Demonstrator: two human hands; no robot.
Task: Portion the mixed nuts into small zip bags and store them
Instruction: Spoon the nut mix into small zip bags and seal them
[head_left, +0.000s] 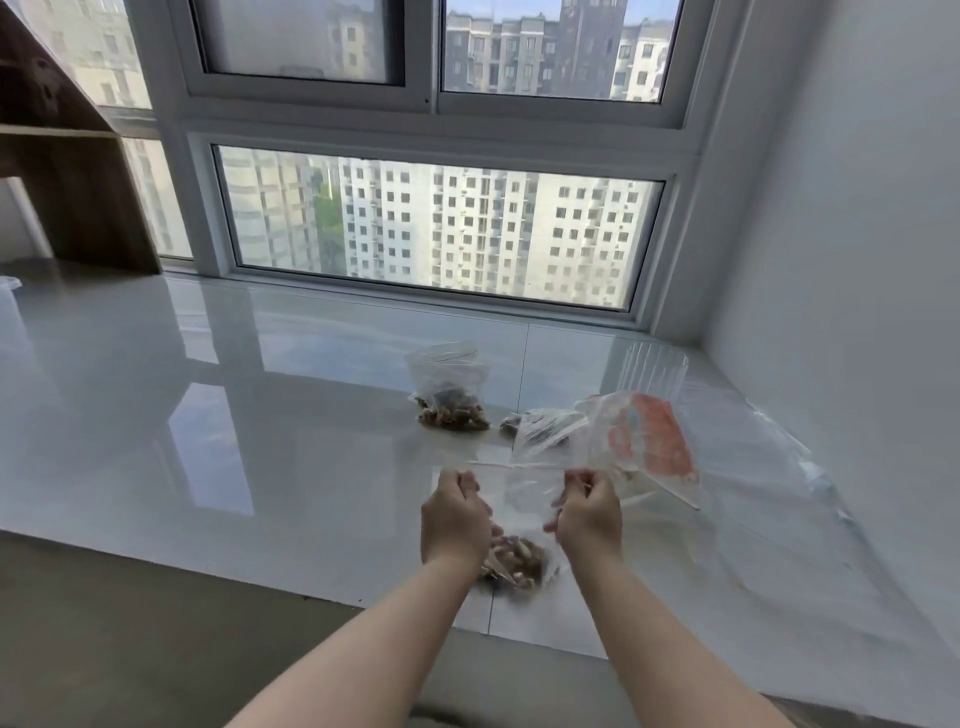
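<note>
Low in the middle of the frame, the left hand (454, 519) and the right hand (589, 514) each pinch a top corner of a small clear zip bag (524, 499), fingers curled onto the plastic so that its upper edge stretches level between them. The bag hangs down from that edge, and mixed nuts (514, 561) sit in its bottom, partly hidden behind the left wrist.

Above the hands, near the frame's centre, a second small zip bag with nuts (451, 400) lies on the glossy white ledge (208, 415). To its right, just beside it, lies a third crumpled bag with dark contents (540, 423); what is inside cannot be made out. Right of that, a larger clear bag with an orange printed panel (654, 441) stands tilted, its lower corner close to the right hand. More clear plastic sheeting (769, 467) spreads toward the white wall at the right edge.

A window (436, 228) fills the upper middle, and a wooden shelf unit (67, 156) stands at the upper left.
</note>
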